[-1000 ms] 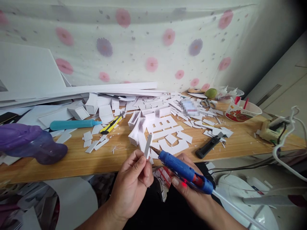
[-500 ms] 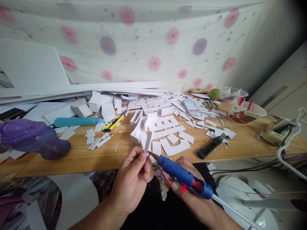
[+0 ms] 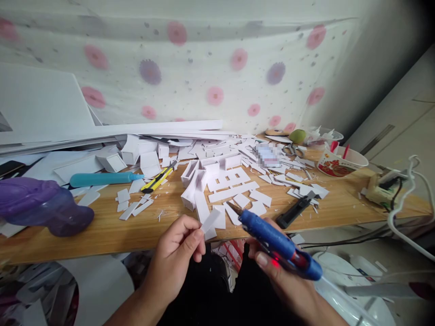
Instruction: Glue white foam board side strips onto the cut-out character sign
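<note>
My left hand point(image 3: 180, 251) pinches a small white foam-board strip point(image 3: 211, 219) between thumb and fingers, just in front of the table's near edge. In my right hand point(image 3: 272, 265) is a blue hot glue gun point(image 3: 268, 233), its red light lit and a clear glue stick point(image 3: 343, 290) sticking out of the back. The nozzle points up and left, apart from the strip. Beyond the hands stand joined white foam-board walls point(image 3: 195, 181). Flat cut pieces, one a panel with square openings point(image 3: 227, 180), lie beside them.
A yellow utility knife point(image 3: 158, 179), a turquoise bottle point(image 3: 102, 179) and a purple bottle point(image 3: 44, 208) are on the left. To the right lie a black cutter point(image 3: 295, 210), scissors point(image 3: 294, 150) and a paper bowl point(image 3: 343, 160). White offcuts litter the wooden table point(image 3: 129, 235).
The glue gun has moved right, and its nozzle has come away from the strip. My left hand has shifted slightly left and down, tilting the strip to the right.
</note>
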